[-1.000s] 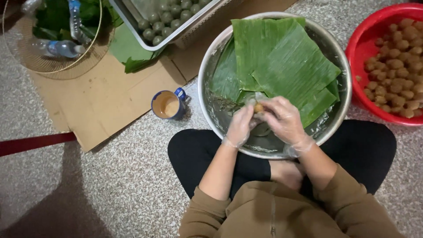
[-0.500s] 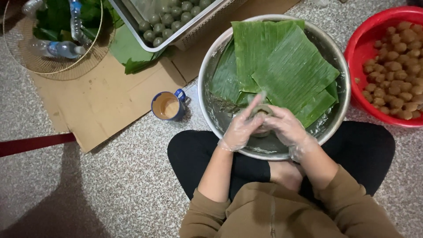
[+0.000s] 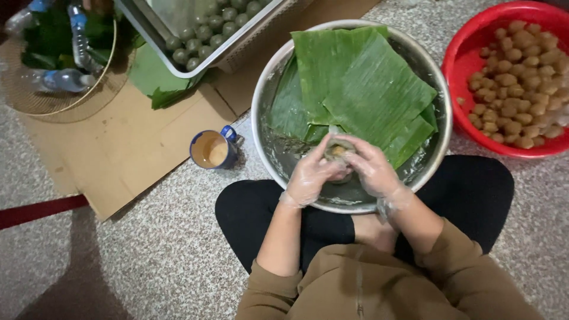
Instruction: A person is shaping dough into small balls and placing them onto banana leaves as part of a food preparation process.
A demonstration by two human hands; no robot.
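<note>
Both gloved hands, left hand (image 3: 311,175) and right hand (image 3: 370,169), now cup closed around a dough ball (image 3: 338,152), apparently filled, fingers lower than before.

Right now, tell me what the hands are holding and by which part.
Both gloved hands, left hand and right hand, cup a dough ball around its sides, over the metal bowl.

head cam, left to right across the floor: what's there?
Woven basket with bottles → blue cup → metal bowl lined with banana leaves, both hands over it → red basin of brown balls.
</note>
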